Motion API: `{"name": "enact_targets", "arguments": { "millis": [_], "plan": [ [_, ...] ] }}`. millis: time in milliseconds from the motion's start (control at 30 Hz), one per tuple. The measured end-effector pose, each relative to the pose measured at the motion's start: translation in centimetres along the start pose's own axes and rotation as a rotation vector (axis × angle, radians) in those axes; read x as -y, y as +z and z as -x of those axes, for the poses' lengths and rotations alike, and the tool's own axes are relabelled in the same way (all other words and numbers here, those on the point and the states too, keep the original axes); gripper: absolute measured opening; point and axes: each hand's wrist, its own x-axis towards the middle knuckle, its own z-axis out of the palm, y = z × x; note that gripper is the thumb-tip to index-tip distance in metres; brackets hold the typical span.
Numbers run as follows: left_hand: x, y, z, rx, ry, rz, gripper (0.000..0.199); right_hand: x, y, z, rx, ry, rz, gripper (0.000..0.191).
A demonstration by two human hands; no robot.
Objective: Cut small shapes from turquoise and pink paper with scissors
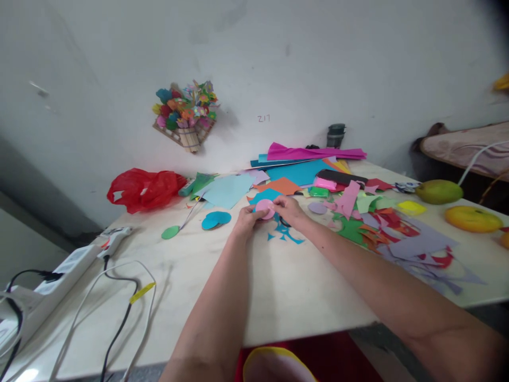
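The person at the table (199,281) has a pink disc (263,208) up between both hands, over the middle of the tabletop. The left hand (248,218) grips it at the lower left, thumb laid across its face; the right hand (290,209) pinches its edge on the other side. A dark loop (284,222) pokes out just below the right hand, though I can't make out what it belongs to from here. Blue scraps (284,232) lie scattered just this side of the hands, and an orange sheet (280,186) lies beyond them. Over to the left, overlapping blue discs (216,219) rest near a green disc (170,232), with a pale blue sheet (227,191) farther back. On the right I see a lilac disc (317,207), then a messy heap of coloured offcuts (417,244) running towards a yellow-orange fruit (473,218) by the table's edge
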Motion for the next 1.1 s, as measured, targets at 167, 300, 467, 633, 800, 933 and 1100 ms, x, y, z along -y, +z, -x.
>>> {"name": "enact_targets", "arguments": {
  "millis": [167,300,467,633,800,933,1100],
  "plan": [
    [-0.3,0.9,0.2,-0.072,0.015,0.061,0.044,-0.3,0.6,0.2,-0.034,0.095,-0.111,0.023],
    [-0.1,1.3,0.0,-0.125,0.004,0.109,0.041,-0.2,0.8,0.3,-0.071,0.141,-0.18,0.021],
    [0.2,1.4,-0.1,-0.123,0.042,0.141,0.038,0.3,0.8,0.5,-0.059,0.212,-0.266,0.016],
    [0.3,1.6,-0.1,-0.138,0.059,0.113,0.037,0.1,0.8,0.5,-0.063,0.199,-0.269,0.014],
    [0.3,1.7,0.0,-0.114,0.039,0.059,0.038,-0.3,1.0,0.4,-0.081,0.193,-0.221,0.011],
    [0.5,1.7,-0.1,-0.097,0.028,0.068,0.038,-0.2,1.0,0.4,-0.093,0.211,-0.233,0.01],
    [0.5,1.7,-0.2,-0.09,0.017,0.083,0.034,-0.1,0.9,0.4,-0.103,0.203,-0.245,0.01]
  ]
}}
